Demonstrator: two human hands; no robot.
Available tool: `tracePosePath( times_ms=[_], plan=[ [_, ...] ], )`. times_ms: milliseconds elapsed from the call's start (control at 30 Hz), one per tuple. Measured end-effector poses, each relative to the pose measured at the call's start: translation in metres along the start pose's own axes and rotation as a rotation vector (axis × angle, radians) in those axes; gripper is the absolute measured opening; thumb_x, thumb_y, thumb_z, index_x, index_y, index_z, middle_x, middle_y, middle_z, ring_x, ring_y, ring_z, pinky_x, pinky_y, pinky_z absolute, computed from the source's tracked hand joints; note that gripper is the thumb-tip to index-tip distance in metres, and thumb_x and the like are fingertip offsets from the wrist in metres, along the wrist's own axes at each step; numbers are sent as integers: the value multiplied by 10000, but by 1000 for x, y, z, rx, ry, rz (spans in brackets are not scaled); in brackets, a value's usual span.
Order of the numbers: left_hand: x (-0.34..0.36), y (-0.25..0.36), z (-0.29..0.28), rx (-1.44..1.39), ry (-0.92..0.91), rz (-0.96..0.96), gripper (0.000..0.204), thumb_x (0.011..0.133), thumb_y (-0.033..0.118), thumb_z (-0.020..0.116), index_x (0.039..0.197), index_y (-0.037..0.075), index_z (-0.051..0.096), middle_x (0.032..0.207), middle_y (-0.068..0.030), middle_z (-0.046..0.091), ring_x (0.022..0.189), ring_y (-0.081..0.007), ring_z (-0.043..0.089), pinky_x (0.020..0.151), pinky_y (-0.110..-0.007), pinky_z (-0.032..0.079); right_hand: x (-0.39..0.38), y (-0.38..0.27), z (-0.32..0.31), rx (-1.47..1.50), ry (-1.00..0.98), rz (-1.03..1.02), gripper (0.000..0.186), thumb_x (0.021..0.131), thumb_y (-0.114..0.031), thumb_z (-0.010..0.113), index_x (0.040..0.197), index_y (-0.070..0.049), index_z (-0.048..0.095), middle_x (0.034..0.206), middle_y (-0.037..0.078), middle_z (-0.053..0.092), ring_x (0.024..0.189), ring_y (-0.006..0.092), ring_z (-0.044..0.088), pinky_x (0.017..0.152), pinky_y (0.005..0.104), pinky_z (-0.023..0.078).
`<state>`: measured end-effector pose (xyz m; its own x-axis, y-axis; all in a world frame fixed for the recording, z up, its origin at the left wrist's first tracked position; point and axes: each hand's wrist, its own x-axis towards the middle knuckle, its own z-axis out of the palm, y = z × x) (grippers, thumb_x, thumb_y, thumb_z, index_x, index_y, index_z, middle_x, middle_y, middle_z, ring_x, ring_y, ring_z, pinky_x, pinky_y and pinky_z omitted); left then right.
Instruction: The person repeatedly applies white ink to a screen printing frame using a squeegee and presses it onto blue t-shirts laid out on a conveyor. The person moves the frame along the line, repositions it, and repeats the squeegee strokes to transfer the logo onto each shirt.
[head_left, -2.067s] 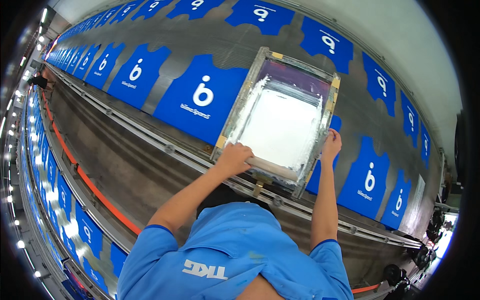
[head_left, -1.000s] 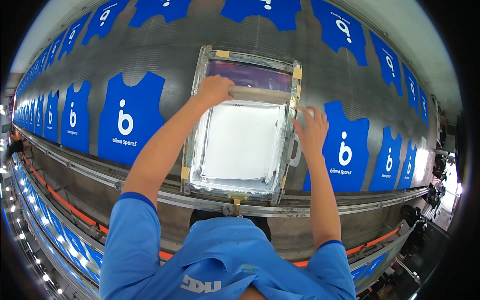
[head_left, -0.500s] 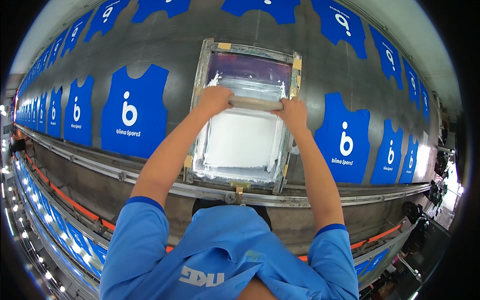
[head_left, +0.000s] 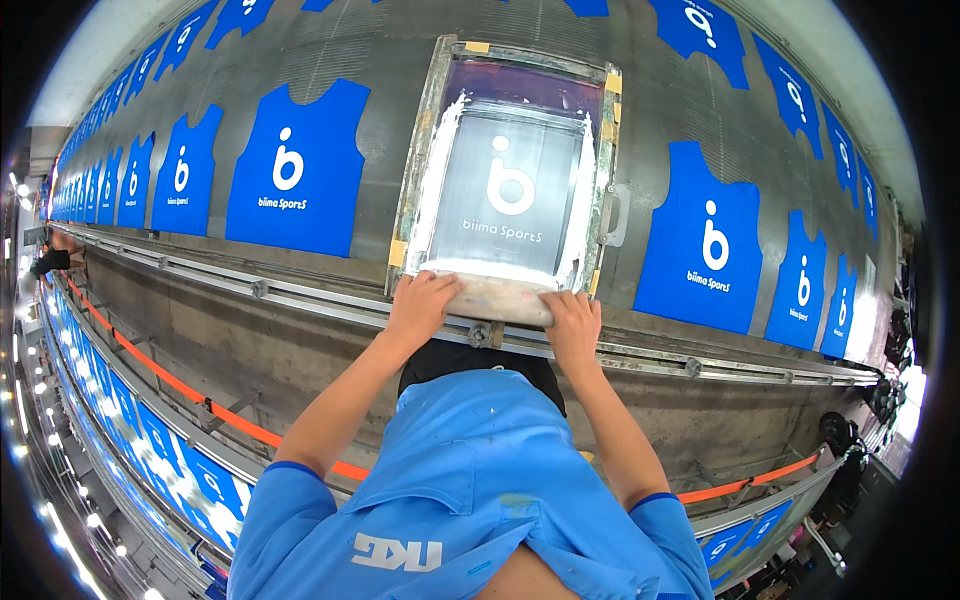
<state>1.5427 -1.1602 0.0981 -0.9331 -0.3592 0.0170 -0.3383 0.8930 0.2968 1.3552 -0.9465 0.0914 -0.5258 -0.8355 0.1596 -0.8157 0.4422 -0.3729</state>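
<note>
A squeegee with a pale wooden handle (head_left: 490, 299) lies across the near end of a screen-printing frame (head_left: 606, 150). My left hand (head_left: 420, 312) is closed round its left end and my right hand (head_left: 573, 325) round its right end. Above the squeegee, the mesh (head_left: 470, 180) shows a white logo and lettering through a thin grey film. Thick white ink (head_left: 440, 150) runs along both sides of the mesh. A purple strip (head_left: 530, 83) crosses the far end. The squeegee's blade is hidden beneath the handle.
Blue printed vest panels lie on the long dark table, one to the left (head_left: 300, 170) and one to the right (head_left: 697, 245) of the frame. A metal rail (head_left: 330, 302) follows the near edge. Behind me runs an orange bar (head_left: 240, 427) beside another table of blue panels.
Both hands have drawn the squeegee from the middle of the frame to its near end, toward me. The white ink covering the mesh is wiped off, and the logo now shows.
</note>
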Motion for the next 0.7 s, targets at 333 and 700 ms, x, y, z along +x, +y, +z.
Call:
tracePosePath(
  times_ms=[333,700],
  plan=[
    [272,-78,-48,-64,-396,-61,396,723,308,831,1081,156,758,981,-107,748,943,-314,709,838,-440,543,252,100,-19,41,-339,92,423,689,-282,847,989,-23,700,910,197,707,927,377,674,826,469,538],
    [370,-114,-32,-95,-390,-76,543,620,357,892,1094,124,765,989,-131,752,942,-303,713,858,-402,553,330,139,3,174,-364,227,498,631,-248,895,978,51,699,864,237,696,829,383,681,758,429,521]
  ],
)
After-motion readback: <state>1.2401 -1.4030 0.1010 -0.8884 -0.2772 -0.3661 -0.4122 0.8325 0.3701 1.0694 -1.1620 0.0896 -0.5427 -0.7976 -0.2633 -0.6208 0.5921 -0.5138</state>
